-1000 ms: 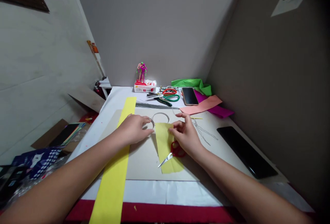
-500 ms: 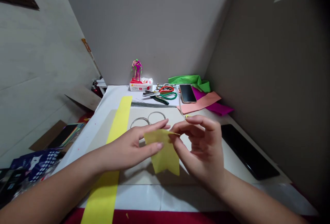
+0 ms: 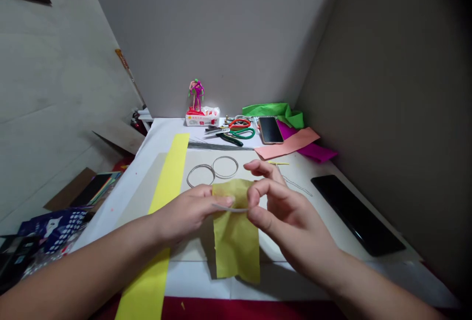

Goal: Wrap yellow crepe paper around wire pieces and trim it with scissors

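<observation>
A small yellow paper piece [image 3: 236, 241] hangs in front of me above the table. My left hand [image 3: 188, 212] pinches its top left edge, fingers closed. My right hand [image 3: 283, 212] pinches the top right edge with thumb and forefinger, the other fingers curled. A thin grey wire [image 3: 230, 208] runs across the paper's top between the two hands. Two wire rings [image 3: 212, 170] lie on the grey mat [image 3: 195, 239] just beyond the hands. A long yellow paper strip [image 3: 162, 212] lies to the left.
At the table's back lie scissors with red and green handles [image 3: 239, 130], a phone [image 3: 270, 130], green, pink and magenta paper [image 3: 295, 140], a small figurine [image 3: 196, 95] on a box. A black flat device [image 3: 357, 214] lies at right. Boxes sit on the floor at left.
Both hands lifted the yellow piece off the mat, where it lay under the red scissors, and now hold it hanging by its top edge with a wire across it. The red scissors are out of sight.
</observation>
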A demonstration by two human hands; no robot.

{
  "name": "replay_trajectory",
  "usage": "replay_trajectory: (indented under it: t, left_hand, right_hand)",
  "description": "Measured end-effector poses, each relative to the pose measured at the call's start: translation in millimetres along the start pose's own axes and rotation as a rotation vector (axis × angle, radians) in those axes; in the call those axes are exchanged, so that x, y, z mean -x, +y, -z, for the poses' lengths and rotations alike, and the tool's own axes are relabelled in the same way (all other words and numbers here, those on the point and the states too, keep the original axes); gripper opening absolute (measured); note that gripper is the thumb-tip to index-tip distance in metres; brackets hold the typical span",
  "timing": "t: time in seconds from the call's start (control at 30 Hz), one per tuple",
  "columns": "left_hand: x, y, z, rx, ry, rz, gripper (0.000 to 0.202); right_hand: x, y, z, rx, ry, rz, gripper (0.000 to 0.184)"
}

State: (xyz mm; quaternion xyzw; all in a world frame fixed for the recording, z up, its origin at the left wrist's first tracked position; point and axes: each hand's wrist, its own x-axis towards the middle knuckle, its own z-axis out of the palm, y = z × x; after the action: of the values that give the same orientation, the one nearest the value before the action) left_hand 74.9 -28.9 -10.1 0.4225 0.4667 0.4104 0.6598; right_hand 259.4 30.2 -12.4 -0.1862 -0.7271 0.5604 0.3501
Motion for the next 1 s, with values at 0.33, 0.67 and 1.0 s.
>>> replay_trajectory:
  t: [0.33, 0.67, 1.0]
  left_hand:
    - [2, -6, -3.6, 0.066, -0.056, 0.040, 0.018]
    - [2, -2, -5.9, 0.090, -0.066, 0.059, 0.024]
    - [1, -7, -2.1, -0.019, -0.067, 0.073, 0.026]
  right_hand:
    - [-8, 17, -1, -0.340, 0.004, -0.182, 0.014]
    - [-10, 21, -1, -0.340, 0.063, -0.190, 0.013]
    - [-10, 21, 1, -0.277, 0.096, -0.181, 0.014]
